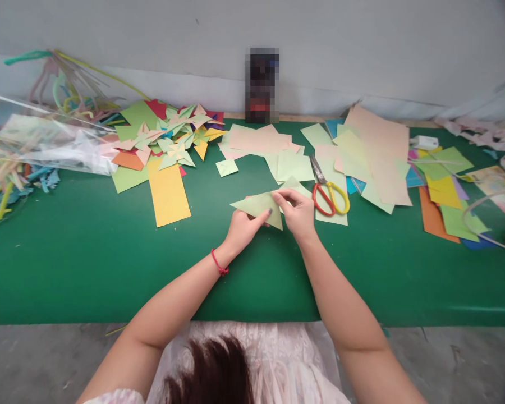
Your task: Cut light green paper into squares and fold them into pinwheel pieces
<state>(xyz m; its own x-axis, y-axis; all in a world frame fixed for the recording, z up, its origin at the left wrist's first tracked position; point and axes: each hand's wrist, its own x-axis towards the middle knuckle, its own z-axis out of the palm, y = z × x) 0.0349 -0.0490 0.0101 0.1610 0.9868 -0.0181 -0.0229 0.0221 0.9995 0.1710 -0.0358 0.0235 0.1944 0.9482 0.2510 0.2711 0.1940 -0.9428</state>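
Observation:
Between my two hands is a pale green sheet of paper (pixel 255 205), folded into a triangle and held just above the table. My left hand (pixel 244 229) grips its lower edge, thumb on top and the other fingers hidden beneath. With thumb and index finger my right hand (pixel 297 212) pinches the paper's upper right corner. Right beside that hand lie scissors (pixel 330 196) with one red and one yellow handle loop, resting on pale green paper. A small folded pale green square (pixel 227 168) sits beyond my left hand.
Folded paper pinwheel shapes (pixel 177 151) are heaped at back left, near a yellow sheet (pixel 169 193). Pipe cleaners and plastic bags (pixel 63 148) crowd the far left. Pink sheets (pixel 381 151) and coloured papers (pixel 444 188) lie right, beside a white cable (pixel 473 207). A blurred-out dark object (pixel 262 84) stands against the wall.

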